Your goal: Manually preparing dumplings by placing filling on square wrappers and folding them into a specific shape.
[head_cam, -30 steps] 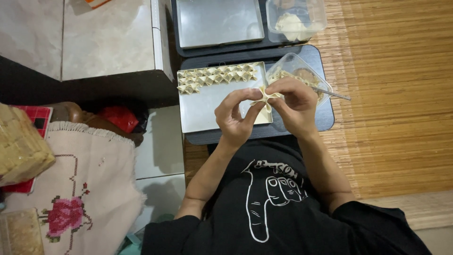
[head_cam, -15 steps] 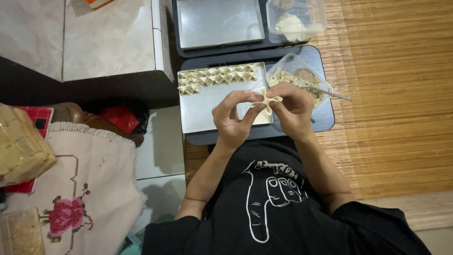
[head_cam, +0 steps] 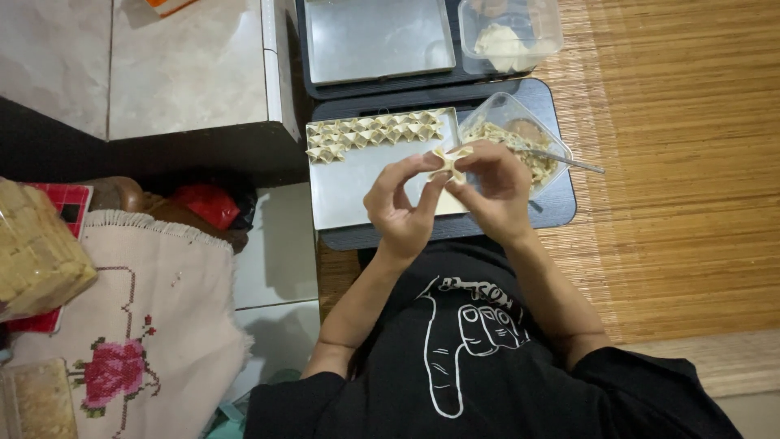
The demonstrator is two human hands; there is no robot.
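Both my hands hold one pale folded dumpling wrapper [head_cam: 452, 158] above a metal tray [head_cam: 357, 187]. My left hand [head_cam: 404, 203] pinches its left side with thumb and fingertips. My right hand [head_cam: 491, 189] grips its right side. Two rows of finished folded dumplings [head_cam: 372, 133] lie along the tray's far edge. Just right of the tray stands a clear plastic tub of filling [head_cam: 520, 146] with a metal spoon [head_cam: 569, 159] sticking out over its rim.
The tray sits on a dark board [head_cam: 561, 207] over a woven bamboo mat [head_cam: 682, 162]. An empty metal tray [head_cam: 378, 36] and a tub of dough [head_cam: 508, 36] stand farther off. At left are a tiled step [head_cam: 162, 65], an embroidered cloth [head_cam: 138, 325] and a bag of crackers [head_cam: 36, 252].
My hands have stayed over the tray while the fingers kept working the wrapper; the left fingers have spread a little and the wrapper has lifted slightly toward the far side.
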